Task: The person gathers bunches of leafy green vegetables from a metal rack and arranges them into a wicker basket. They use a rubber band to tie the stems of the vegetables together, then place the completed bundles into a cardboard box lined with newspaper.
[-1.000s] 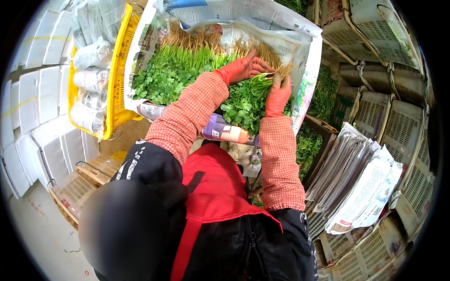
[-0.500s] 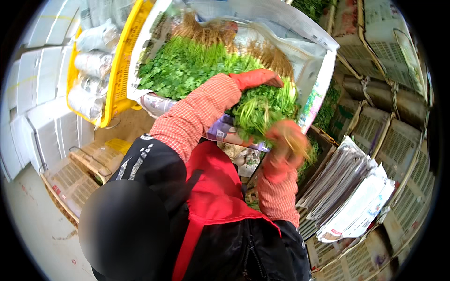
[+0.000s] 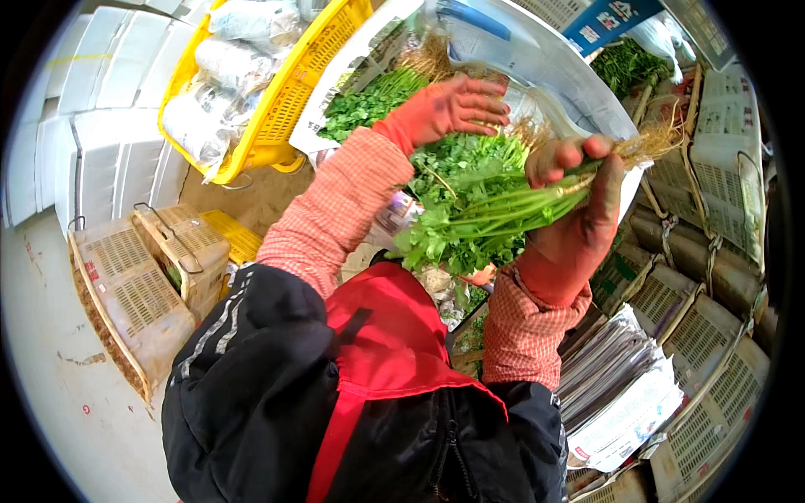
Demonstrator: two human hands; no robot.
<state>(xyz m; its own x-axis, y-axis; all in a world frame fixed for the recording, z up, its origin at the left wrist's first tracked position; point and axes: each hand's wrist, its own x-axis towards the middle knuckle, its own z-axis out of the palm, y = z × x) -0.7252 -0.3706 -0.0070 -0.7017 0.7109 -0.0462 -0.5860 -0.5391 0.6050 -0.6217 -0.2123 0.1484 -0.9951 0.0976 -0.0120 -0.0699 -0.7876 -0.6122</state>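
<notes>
My right hand [image 3: 563,251], in a red glove, is closed around a bunch of coriander [image 3: 511,208]. Its brown roots stick out past the fingers to the upper right, and its stems and leaves point left. My left hand [image 3: 449,111], gloved the same way, hovers open with fingers stretched over the paper-lined box [image 3: 579,82]. More coriander [image 3: 369,102] lies in that box with roots toward the far side. The held bunch hides part of the greens beneath it.
A yellow plastic basket [image 3: 293,101] with wrapped white bundles stands at the left of the box. Stacked newspapers [image 3: 620,386] lie at the lower right, beside plastic crates [image 3: 713,335]. Two tan crates [image 3: 130,285] sit on the floor at left; white foam boxes [image 3: 101,159] stand behind.
My right hand has risen and moved right, bringing the bunch up with its roots to the right. My left hand has lifted off the greens. The whole view has shifted.
</notes>
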